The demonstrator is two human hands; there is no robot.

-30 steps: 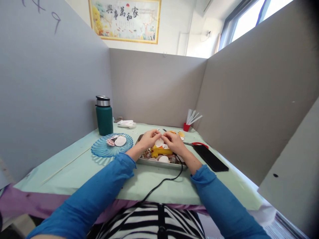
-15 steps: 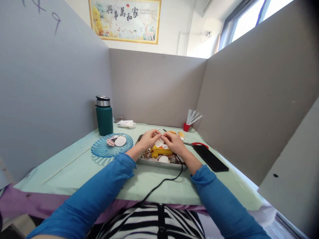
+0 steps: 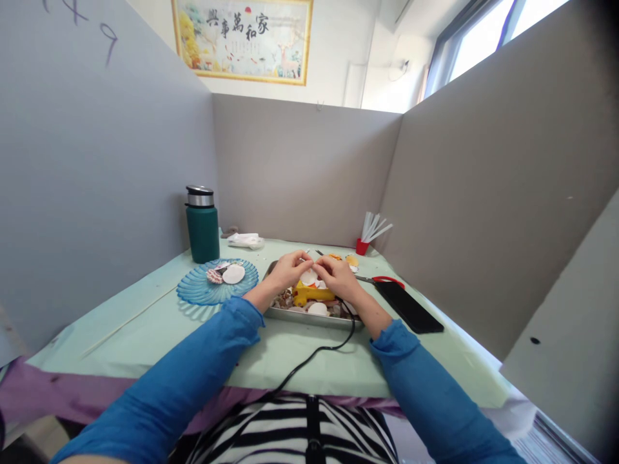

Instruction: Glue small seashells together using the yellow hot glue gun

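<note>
My left hand [image 3: 291, 269] and my right hand [image 3: 335, 273] meet above a metal tray [image 3: 309, 317], fingertips pinched close together. A round white shell [image 3: 308, 278] shows just under the fingertips and appears pinched between them; the fingers partly cover it. Below my hands, a yellow glue gun [image 3: 309, 294] lies across the tray, its black cord [image 3: 316, 351] running over the front rim toward my lap. Around it in the tray are several shells, among them a white one [image 3: 318, 309] near the front.
On the left stand a blue scalloped plate [image 3: 193, 290] with several shells and a green bottle [image 3: 203, 232]. To the right lie a black phone [image 3: 410, 308] and red-handled scissors [image 3: 389, 281]. A red cup [image 3: 362, 247] of white sticks stands at the back. Grey partitions [image 3: 309, 167] enclose the table.
Almost nothing differs. Both hands keep the same place over the tray, with at most a slight shift of the fingers.
</note>
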